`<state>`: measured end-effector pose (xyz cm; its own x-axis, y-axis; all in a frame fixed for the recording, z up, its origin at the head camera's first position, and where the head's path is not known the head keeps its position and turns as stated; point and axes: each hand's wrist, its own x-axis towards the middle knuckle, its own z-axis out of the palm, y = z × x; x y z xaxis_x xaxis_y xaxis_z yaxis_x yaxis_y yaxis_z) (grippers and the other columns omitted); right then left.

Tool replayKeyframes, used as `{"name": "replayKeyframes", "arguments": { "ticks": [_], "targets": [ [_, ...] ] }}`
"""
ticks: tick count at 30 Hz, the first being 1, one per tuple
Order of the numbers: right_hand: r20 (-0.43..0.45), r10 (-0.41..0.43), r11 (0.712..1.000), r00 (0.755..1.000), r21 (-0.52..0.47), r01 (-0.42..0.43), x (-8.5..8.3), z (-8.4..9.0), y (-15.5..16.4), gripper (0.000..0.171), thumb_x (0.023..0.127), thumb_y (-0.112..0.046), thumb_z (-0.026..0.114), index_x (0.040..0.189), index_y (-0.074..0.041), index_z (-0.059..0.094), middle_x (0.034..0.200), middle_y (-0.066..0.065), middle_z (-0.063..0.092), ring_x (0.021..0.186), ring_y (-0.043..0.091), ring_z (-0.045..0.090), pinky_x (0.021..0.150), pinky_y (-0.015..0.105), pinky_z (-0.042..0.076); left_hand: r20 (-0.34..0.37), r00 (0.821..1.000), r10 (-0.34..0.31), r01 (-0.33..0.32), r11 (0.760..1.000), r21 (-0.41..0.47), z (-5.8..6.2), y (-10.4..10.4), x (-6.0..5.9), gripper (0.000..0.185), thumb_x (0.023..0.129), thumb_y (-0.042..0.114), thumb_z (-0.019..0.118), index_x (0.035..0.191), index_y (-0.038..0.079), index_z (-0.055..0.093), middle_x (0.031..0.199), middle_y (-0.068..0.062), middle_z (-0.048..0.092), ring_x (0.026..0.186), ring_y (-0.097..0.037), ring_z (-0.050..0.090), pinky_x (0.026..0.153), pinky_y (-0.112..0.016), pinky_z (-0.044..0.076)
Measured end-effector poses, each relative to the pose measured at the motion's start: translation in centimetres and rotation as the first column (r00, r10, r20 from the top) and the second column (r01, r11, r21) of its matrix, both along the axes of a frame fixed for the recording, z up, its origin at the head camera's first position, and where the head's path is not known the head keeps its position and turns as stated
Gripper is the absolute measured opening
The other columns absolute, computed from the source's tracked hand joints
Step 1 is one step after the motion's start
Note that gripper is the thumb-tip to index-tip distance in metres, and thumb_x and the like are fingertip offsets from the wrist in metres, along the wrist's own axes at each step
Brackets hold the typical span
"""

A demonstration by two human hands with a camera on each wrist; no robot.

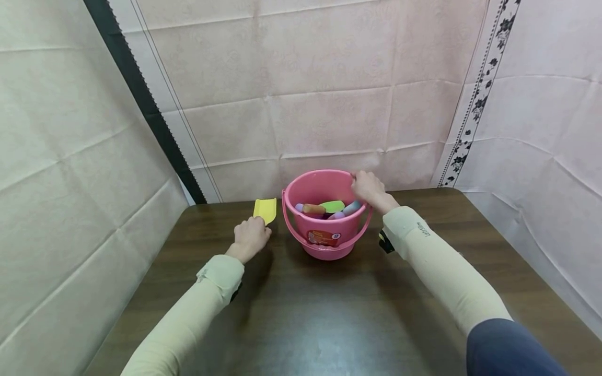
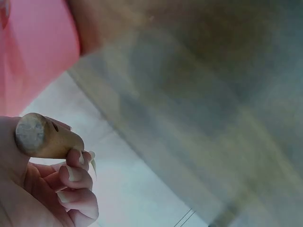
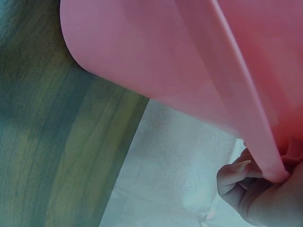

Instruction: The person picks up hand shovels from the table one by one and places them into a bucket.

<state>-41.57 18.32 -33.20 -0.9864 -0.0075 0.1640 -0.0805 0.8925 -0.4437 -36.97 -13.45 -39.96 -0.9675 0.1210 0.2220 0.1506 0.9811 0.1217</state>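
A pink bucket (image 1: pixel 324 230) stands upright on the table, its handle hanging down at the front. My right hand (image 1: pixel 369 189) grips the bucket's rim on the right side; the right wrist view shows its curled fingers (image 3: pixel 232 177) by the handle's end. To the left of the bucket my left hand (image 1: pixel 251 239) holds a toy shovel with a yellow blade (image 1: pixel 265 210). The left wrist view shows the shovel's round wooden handle (image 2: pixel 59 142) between thumb and fingers. Inside the bucket lie several tools, among them a green blade (image 1: pixel 333 206) and a brown handle (image 1: pixel 313 209).
The dark wooden table (image 1: pixel 310 313) ends at a pale cloth backdrop (image 1: pixel 329 104) just behind the bucket. More cloth hangs at the left (image 1: pixel 70 209) and right sides. A sticker (image 1: pixel 323 237) is on the bucket's front.
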Motion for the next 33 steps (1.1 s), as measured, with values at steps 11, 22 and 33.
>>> {"name": "replayKeyframes", "arguments": {
  "ticks": [11,22,33],
  "targets": [
    [-0.003,0.004,1.000,1.000,0.000,-0.004,0.2,0.2,0.0,0.036,0.100,-0.020,0.037,0.124,-0.010,0.061,0.084,0.012,0.056,0.077,0.027,0.053,0.068,0.041,0.041,-0.078,0.996,-0.030,0.029,1.000,-0.007,2.3,-0.3,-0.4,0.023,0.085,0.020,0.059,0.073,0.001,0.060,0.064,-0.013,0.058,0.054,-0.027,0.054,0.048,-0.042,0.044],
    [0.003,0.009,1.000,1.000,-0.006,-0.009,0.1,0.1,-0.1,0.037,0.100,-0.020,0.036,0.127,-0.010,0.059,0.086,0.013,0.057,0.079,0.028,0.053,0.070,0.043,0.042,-0.059,0.998,-0.027,0.025,0.999,-0.029,4.9,0.0,-0.4,0.023,0.087,0.022,0.057,0.076,0.002,0.060,0.069,-0.012,0.059,0.058,-0.027,0.056,0.052,-0.043,0.046],
    [0.000,-0.005,1.000,1.000,-0.002,0.005,0.2,0.1,-0.2,0.037,0.100,-0.021,0.038,0.130,-0.013,0.058,0.094,0.014,0.061,0.084,0.030,0.055,0.074,0.046,0.044,-0.072,0.997,-0.041,0.039,0.999,-0.030,7.4,0.5,-0.6,0.023,0.090,0.023,0.057,0.084,0.001,0.061,0.070,-0.010,0.057,0.060,-0.024,0.053,0.052,-0.037,0.044]
  ]
}}
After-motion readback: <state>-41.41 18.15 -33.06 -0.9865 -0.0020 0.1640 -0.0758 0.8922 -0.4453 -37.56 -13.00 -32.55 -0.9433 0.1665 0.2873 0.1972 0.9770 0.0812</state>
